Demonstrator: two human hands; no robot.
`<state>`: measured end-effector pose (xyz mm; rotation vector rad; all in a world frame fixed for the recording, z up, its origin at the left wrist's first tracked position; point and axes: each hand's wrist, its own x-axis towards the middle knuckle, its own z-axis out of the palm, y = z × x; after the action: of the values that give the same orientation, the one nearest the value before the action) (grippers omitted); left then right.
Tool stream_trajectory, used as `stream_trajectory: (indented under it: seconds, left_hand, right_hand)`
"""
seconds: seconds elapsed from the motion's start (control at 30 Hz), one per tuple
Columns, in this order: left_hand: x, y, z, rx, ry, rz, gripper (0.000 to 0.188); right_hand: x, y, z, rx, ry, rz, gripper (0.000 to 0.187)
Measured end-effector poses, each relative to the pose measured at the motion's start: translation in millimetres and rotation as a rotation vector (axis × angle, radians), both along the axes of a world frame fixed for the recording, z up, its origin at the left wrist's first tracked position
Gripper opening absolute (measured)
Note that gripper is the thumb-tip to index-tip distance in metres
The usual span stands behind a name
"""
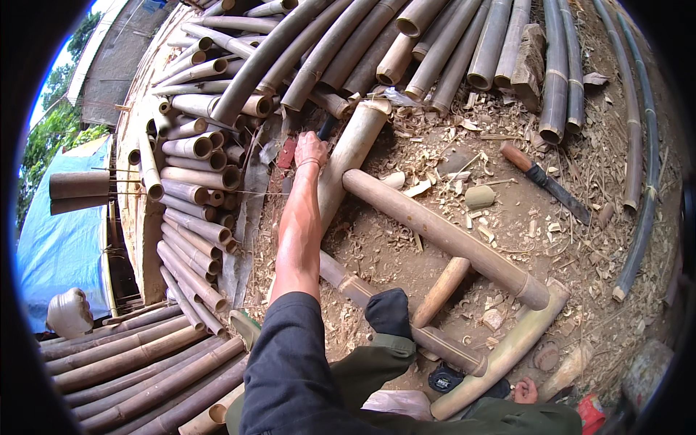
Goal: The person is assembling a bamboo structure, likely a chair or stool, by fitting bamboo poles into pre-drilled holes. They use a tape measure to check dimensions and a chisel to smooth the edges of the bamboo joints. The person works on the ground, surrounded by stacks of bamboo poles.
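Note:
My left hand, with a thin band at the wrist, reaches forward to the ground beside a thick bamboo post. Its fingers are closed, and a short dark object sticks out past them; I cannot make out what it is. Just left of the hand lies a small red piece. Low on the right, part of my right hand shows beside my trouser leg, mostly hidden. Between the hands stands a bamboo frame, its long crosspiece meeting a short peg and a pale lower pole.
Cut bamboo tubes are stacked on the left, with more poles across the top. A wooden-handled knife lies among shavings on the right. My dark-socked foot rests by the frame, near a black round object.

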<state>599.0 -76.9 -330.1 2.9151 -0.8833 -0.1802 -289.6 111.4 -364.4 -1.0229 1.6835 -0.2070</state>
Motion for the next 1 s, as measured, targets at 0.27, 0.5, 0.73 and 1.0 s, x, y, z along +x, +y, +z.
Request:
stream_trajectory:
  seconds: [0.27, 0.5, 0.73, 1.0]
  left_hand:
    - [0, 5, -18, 0.015, -0.14, -0.194, 0.022]
    - [-53, -1, 80, -0.491, -0.296, -0.771, 0.018]
    - [-350, -12, 155, -0.475, 0.089, -1.775, 0.016]
    - [-481, 5, 123, -0.647, 0.374, -1.547, 0.017]
  right_hand:
    - [58, -37, 46, -0.063, 0.045, 0.008, 0.033]
    - [129, -117, 128, -0.577, 0.054, 0.254, 0.055]
    - [239, -202, 212, -0.958, 0.198, 0.849, 0.079]
    - [122, -135, 129, -0.237, -0.204, 0.113, 0.044]
